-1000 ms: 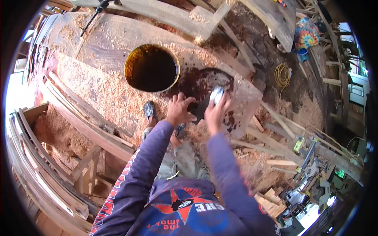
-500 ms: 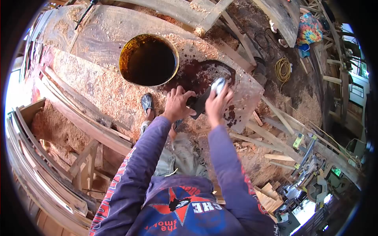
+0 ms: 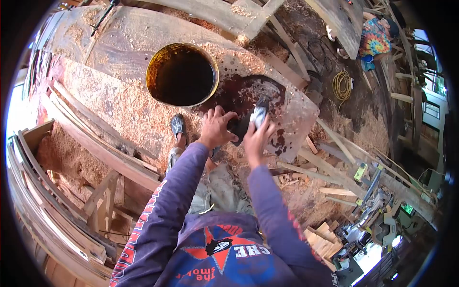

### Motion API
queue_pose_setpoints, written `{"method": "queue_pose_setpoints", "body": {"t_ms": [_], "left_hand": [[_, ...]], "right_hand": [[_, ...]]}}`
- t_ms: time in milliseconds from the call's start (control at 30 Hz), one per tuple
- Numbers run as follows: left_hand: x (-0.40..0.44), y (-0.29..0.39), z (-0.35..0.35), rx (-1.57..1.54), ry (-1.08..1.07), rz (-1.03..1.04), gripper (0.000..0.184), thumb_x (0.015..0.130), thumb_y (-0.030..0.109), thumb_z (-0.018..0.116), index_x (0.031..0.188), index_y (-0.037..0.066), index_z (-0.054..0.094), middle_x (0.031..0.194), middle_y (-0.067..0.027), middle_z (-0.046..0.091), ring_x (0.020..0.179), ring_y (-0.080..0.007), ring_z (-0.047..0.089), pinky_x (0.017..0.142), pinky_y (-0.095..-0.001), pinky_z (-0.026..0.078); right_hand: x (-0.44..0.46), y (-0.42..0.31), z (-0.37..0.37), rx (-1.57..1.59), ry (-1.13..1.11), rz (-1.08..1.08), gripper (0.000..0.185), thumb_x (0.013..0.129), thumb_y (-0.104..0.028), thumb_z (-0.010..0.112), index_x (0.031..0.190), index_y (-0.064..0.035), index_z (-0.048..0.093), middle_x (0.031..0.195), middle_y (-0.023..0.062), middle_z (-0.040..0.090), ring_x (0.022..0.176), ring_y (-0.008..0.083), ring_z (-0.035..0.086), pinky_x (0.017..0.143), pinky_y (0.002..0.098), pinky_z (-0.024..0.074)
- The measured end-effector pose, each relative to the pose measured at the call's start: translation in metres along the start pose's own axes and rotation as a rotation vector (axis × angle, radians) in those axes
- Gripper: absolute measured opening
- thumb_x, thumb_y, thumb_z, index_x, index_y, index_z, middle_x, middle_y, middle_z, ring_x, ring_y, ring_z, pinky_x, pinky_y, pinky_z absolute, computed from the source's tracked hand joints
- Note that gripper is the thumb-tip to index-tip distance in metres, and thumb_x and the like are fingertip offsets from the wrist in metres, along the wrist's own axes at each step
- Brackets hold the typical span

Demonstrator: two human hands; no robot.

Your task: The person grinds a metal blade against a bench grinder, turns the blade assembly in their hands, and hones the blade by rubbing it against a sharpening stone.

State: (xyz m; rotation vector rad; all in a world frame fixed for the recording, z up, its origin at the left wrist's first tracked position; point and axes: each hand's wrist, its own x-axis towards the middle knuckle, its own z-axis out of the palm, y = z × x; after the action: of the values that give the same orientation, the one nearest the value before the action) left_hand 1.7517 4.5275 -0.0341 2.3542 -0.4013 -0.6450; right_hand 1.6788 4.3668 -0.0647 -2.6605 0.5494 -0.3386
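My left hand [image 3: 217,126] is closed around one end of a dark, wet-looking flat piece [image 3: 239,125], held low over the board. In my right hand [image 3: 259,136] is what looks like a paintbrush [image 3: 260,114], with a shiny pale band and a dark tip pointing away from me. The brush is over or against the right part of the dark piece; contact is hard to make out. To the left of the hands stands a round bucket [image 3: 152,79], stained yellow-brown inside and holding dark liquid. Dark wet stains [image 3: 239,91] spread over the board beside it.
Shavings cover the wide wooden board [image 3: 110,52]. Long planks [image 3: 100,129] lie to the left. A yellow coiled cord [image 3: 342,86] is on the ground at right. Another person in a tie-dye shirt [image 3: 374,38] is at the upper right. A saw [image 3: 385,229] stands lower right.
My right hand and the brush have shifted left and slightly nearer me, and the brush's dark tip now shows. The left hand stays nearly still. The other person has come further into sight.
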Motion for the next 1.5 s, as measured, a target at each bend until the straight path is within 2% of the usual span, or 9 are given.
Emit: {"method": "queue_pose_setpoints", "body": {"t_ms": [200,333,533,733,1133,1267,1333,1467,1500], "left_hand": [[-0.007,-0.001,0.008,-0.011,0.052,0.014,0.073,0.054,0.032,0.091,0.123,0.028,0.065,0.112,-0.0109,0.05,0.11,-0.0343,0.048,0.096,-0.0468,0.041],[-0.004,0.004,-0.001,-0.015,-0.037,-0.024,0.072,0.054,0.032,0.091,0.121,0.028,0.066,0.115,-0.0107,0.05,0.111,-0.034,0.049,0.095,-0.0462,0.041],[-0.01,-0.002,0.009,-0.031,0.096,0.026,0.073,0.051,0.033,0.091,0.119,0.028,0.066,0.11,-0.0103,0.05,0.108,-0.034,0.049,0.095,-0.046,0.041],[-0.007,-0.004,0.005,-0.069,0.062,0.015,0.073,0.051,0.031,0.091,0.119,0.028,0.066,0.111,-0.0098,0.051,0.107,-0.0324,0.05,0.094,-0.0457,0.041],[-0.013,-0.002,0.007,-0.017,0.078,-0.001,0.072,0.054,0.033,0.092,0.121,0.029,0.067,0.115,-0.0093,0.052,0.112,-0.0319,0.05,0.096,-0.0447,0.042],[-0.007,-0.005,0.009,-0.052,0.074,0.004,0.075,0.051,0.031,0.092,0.121,0.028,0.067,0.109,-0.008,0.052,0.108,-0.0317,0.049,0.095,-0.0438,0.041],[-0.009,-0.005,0.008,-0.069,0.085,0.002,0.074,0.05,0.03,0.092,0.12,0.027,0.067,0.11,-0.0082,0.052,0.109,-0.0318,0.05,0.094,-0.0437,0.041],[-0.009,-0.005,0.007,-0.042,0.075,0.004,0.073,0.053,0.031,0.091,0.121,0.03,0.066,0.112,-0.0089,0.051,0.111,-0.0327,0.05,0.094,-0.0448,0.042],[-0.006,-0.003,0.006,-0.017,0.027,-0.023,0.072,0.053,0.031,0.091,0.121,0.031,0.065,0.112,-0.0093,0.051,0.111,-0.033,0.05,0.095,-0.0456,0.041]], "right_hand": [[0.087,-0.024,-0.007,-0.004,-0.007,0.084,0.059,0.091,-0.011,0.064,0.142,0.0061,0.039,0.125,0.0271,0.041,0.117,0.0454,0.042,0.101,0.0561,0.0372],[0.007,-0.01,0.0,0.045,-0.026,0.061,0.067,0.09,-0.015,0.065,0.147,0.0052,0.036,0.124,0.0261,0.041,0.115,0.0458,0.043,0.103,0.0579,0.0354],[0.09,-0.012,0.005,-0.026,0.042,0.041,0.059,0.091,-0.016,0.065,0.141,0.0059,0.041,0.124,0.0247,0.042,0.114,0.0426,0.045,0.097,0.0544,0.038],[0.033,0.003,0.011,-0.015,0.032,-0.108,0.064,0.093,-0.019,0.064,0.146,0.0049,0.037,0.123,0.0246,0.043,0.115,0.0444,0.044,0.102,0.0559,0.0364],[0.095,-0.017,0.009,-0.028,-0.013,0.086,0.063,0.095,-0.022,0.063,0.144,0.0072,0.037,0.13,0.0258,0.041,0.119,0.0429,0.046,0.099,0.0545,0.0402],[0.004,0.002,0.016,0.116,-0.034,0.065,0.063,0.092,-0.017,0.063,0.143,0.0093,0.038,0.13,0.0292,0.04,0.121,0.046,0.043,0.104,0.056,0.0377],[0.03,-0.001,0.011,-0.057,0.028,-0.138,0.064,0.091,-0.016,0.063,0.145,0.0075,0.037,0.127,0.0273,0.041,0.119,0.0456,0.044,0.102,0.0566,0.0372],[0.093,-0.011,0.005,-0.051,-0.055,0.151,0.066,0.093,-0.02,0.063,0.147,0.0062,0.035,0.127,0.0274,0.043,0.118,0.0442,0.044,0.1,0.0547,0.0376],[0.069,-0.004,0.01,-0.096,0.013,0.041,0.065,0.094,-0.02,0.063,0.146,0.0066,0.035,0.127,0.0278,0.042,0.117,0.0445,0.045,0.1,0.0545,0.038]]}}
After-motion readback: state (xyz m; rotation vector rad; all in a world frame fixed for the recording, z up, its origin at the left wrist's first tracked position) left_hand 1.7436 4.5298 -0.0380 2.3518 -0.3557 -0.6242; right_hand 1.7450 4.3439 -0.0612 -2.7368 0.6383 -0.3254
